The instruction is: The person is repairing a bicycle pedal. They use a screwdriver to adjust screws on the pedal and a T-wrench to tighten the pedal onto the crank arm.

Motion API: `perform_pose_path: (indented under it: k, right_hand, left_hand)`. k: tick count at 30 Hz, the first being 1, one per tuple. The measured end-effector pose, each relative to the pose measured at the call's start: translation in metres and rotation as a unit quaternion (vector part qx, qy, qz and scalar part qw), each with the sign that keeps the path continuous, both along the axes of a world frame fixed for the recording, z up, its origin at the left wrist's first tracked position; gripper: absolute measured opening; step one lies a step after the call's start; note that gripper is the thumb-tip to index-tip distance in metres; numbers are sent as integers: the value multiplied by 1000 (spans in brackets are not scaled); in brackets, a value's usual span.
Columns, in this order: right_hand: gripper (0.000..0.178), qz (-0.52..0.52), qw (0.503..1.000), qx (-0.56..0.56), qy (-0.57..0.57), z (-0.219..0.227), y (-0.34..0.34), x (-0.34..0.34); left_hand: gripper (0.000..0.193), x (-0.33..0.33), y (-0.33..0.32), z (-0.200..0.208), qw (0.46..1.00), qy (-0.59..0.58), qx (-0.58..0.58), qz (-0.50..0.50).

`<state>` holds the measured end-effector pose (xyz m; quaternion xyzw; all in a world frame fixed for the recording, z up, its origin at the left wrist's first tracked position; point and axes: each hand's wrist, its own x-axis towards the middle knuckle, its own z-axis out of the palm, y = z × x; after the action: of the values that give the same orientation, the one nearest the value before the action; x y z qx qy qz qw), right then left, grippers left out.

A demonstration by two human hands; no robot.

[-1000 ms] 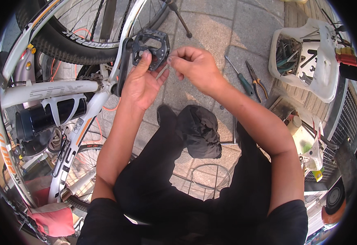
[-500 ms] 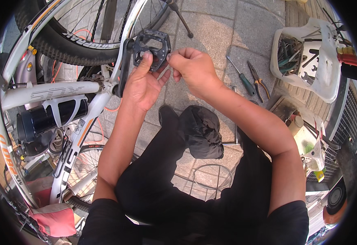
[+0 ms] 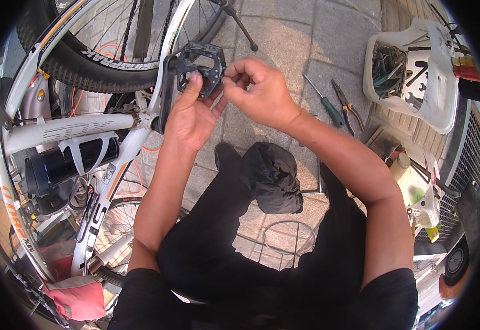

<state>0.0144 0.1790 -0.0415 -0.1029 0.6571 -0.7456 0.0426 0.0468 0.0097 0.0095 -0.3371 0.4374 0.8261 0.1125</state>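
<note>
A black bicycle pedal (image 3: 213,59) sits at the end of the dark crank arm (image 3: 165,93) on a white bicycle frame (image 3: 69,129). My left hand (image 3: 191,113) grips the pedal from below, its thumb on the near face and its other fingers partly hidden behind. Close against the pedal's right edge is my right hand (image 3: 262,91), with thumb and index finger pinched together. Whatever lies between those fingertips is too small or hidden to make out.
A screwdriver (image 3: 328,104) and orange-handled pliers (image 3: 348,107) lie on the paving to the right. Beyond them stands a white plastic bin (image 3: 377,66) of tools. A black cloth bundle (image 3: 273,176) rests between my legs, near a wire ring (image 3: 289,239).
My right hand has shifted slightly at the pedal's right edge, its curled fingers changing position. The left hand keeps its hold on the pedal.
</note>
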Motion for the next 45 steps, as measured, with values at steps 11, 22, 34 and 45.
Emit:
perform_pose_path:
  k: [11, 22, 34, 45]
  right_hand:
    - [15, -32, 980, 67, 186, -8, 8, -8]
    - [24, -32, 910, 153, 385, -10, 14, -25]
    - [18, -24, 947, 104, 303, -11, 11, -21]
    - [20, 76, 996, -2, -39, -7, 13, -7]
  left_hand:
    - [28, 0, -4, -2, 1000, -1, 6, -3]
    - [29, 0, -3, -1, 1000, 1, 3, 0]
    - [28, 0, -2, -1, 1000, 0, 7, -6]
    - [32, 0, -4, -2, 1000, 2, 5, -11]
